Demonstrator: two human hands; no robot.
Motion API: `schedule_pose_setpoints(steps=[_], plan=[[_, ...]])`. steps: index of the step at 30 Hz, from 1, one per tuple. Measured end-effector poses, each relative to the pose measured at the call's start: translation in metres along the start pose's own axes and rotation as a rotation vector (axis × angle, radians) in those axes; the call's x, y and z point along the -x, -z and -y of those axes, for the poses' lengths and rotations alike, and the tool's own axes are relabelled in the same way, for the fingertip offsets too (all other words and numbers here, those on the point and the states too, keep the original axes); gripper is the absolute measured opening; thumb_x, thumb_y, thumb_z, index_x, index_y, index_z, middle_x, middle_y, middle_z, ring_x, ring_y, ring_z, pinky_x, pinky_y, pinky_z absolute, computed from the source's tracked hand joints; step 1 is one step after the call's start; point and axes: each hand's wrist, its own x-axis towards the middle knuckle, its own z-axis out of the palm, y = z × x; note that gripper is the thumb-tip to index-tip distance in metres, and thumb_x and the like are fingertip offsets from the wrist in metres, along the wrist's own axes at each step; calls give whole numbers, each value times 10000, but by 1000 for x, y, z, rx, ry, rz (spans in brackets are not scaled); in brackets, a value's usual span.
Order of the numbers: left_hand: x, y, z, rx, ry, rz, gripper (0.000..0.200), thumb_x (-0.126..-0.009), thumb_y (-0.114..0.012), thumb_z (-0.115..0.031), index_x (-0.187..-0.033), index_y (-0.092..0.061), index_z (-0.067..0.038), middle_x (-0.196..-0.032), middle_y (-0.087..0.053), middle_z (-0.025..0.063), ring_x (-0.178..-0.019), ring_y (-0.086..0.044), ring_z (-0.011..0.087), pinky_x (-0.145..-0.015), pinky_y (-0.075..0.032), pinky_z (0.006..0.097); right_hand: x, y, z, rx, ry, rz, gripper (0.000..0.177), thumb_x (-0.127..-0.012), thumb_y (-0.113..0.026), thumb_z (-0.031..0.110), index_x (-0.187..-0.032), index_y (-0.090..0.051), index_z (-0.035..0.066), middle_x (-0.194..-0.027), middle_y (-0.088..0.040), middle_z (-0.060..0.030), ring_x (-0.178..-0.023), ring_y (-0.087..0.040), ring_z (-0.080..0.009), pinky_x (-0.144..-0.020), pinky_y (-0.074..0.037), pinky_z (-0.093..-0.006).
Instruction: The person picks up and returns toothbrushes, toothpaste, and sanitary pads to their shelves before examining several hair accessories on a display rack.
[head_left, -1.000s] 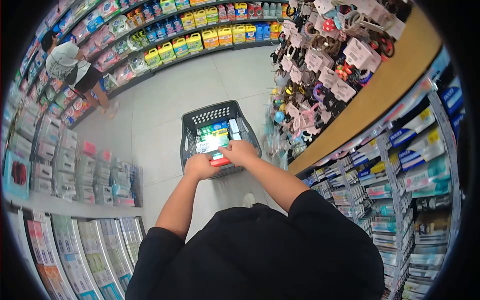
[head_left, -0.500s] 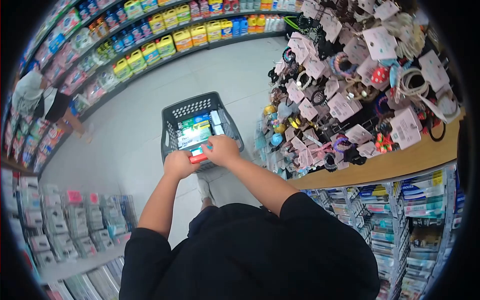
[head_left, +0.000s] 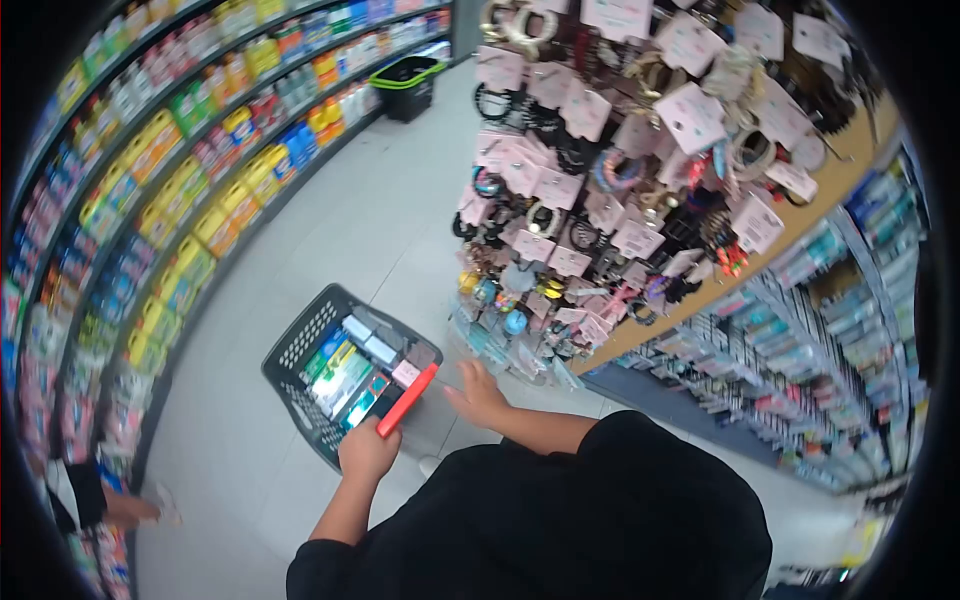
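Head-worn camera, looking down past my own black top [head_left: 540, 520] in a shop aisle. My left hand [head_left: 368, 450] has its grip clamped around the near end of a red plastic bar handle [head_left: 408, 398]. The handle belongs to a dark grey slotted plastic shopping basket [head_left: 303, 343], which stands on the pale grey tiled floor [head_left: 350, 220] just ahead of me and to my left. The handle's long axis runs diagonally, from my left hand up and away to the right along the basket's near edge. Flat green, blue and white boxed packets [head_left: 342, 375] lie inside the basket. My right hand [head_left: 478, 395] is off the handle, grip apart, fingers spread, holding nothing. It hovers near the handle's far end, so the handle lies to that hand's left, and the left hand is the one on it. Close on the right stands a rack of carded hair ties and accessories [head_left: 600, 190]. Shelves of colourful plastic bottles [head_left: 200, 200] line the aisle's left side. A black basket with a green rim [head_left: 405, 85] sits at the far end. Part of another person [head_left: 110, 505] shows at the lower left edge.
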Motion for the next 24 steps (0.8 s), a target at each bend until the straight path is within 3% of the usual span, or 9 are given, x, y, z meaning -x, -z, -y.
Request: schedule_pose_setpoints(steps=[2,6,7,8,12,15,18,21,24], plan=[[-1,6,5,46,-37,56,392,-784,-614,-430,-815,-643,-40,-757,-648,210,-764,-636,390,-700,-496,473,30,-4,-65,127,-211,409,553,-798,-625,388,-1163,-511,-11,-1167,-496,-259,-1096,-490,-401,-911,-428,-449],[2,19,1,33,-73,88,451,-792,-628,-446,-862,-641,-1,-776,-643,229,-782,-629,406,-720,-492,463,102,63,-81,138,-531,276,432,-770,-661,394,-901,-568,-7,-1026,-550,-227,-960,-528,-369,-850,-443,-419],[2,20,-2,10,-81,87,462,-794,-630,-447,-880,-641,7,-782,-642,232,-786,-629,408,-725,-492,460,119,67,-91,138,-568,144,417,-770,-664,386,-865,-559,-6,-971,-558,-221,-923,-539,-364,-815,-450,-419],[-1,20,-1,-1,-85,122,557,-773,-652,-473,-1021,-609,23,-888,-634,249,-858,-619,417,-765,-482,459,134,68,-99,139,-604,13,405,-770,-668,378,-830,-550,-4,-917,-566,-215,-886,-550,-358,-780,-458,-420],[-3,35,-25,-129,-193,80,795,-722,-691,-526,-1239,-464,34,-1061,-580,253,-978,-575,431,-831,-462,451,155,89,-96,-55,-810,-201,392,-776,-686,357,-796,-541,-7,-754,-574,-164,-745,-578,-298,-653,-456,-383],[-21,21,-47,-83,-456,-16,764,-724,-696,-508,-1195,-474,50,-1043,-587,250,-968,-584,416,-820,-470,448,134,109,-87,-204,-779,-255,368,-800,-676,341,-829,-545,-2,-752,-580,-150,-721,-578,-267,-648,-455,-374],[-33,22,-83,-160,-356,24,661,-734,-691,-483,-1095,-521,45,-976,-616,244,-932,-607,398,-785,-485,451,106,141,-73,-238,-561,-369,317,-806,-673,290,-831,-538,5,-778,-579,-139,-704,-580,-279,-651,-464,-365],[-40,30,-111,-185,-208,48,540,-759,-669,-445,-1000,-558,24,-875,-644,224,-859,-632,385,-740,-499,458,82,180,-65,-337,-457,-401,256,-818,-668,226,-862,-538,10,-773,-577,-115,-694,-577,-232,-639,-467,-334],[-35,32,-115,-248,-190,-85,432,-799,-625,-410,-952,-598,-7,-810,-657,201,-762,-648,370,-679,-511,456,65,223,-41,-424,-421,-420,205,-814,-670,161,-877,-540,16,-806,-590,-95,-687,-563,-190,-637,-463,-301]])
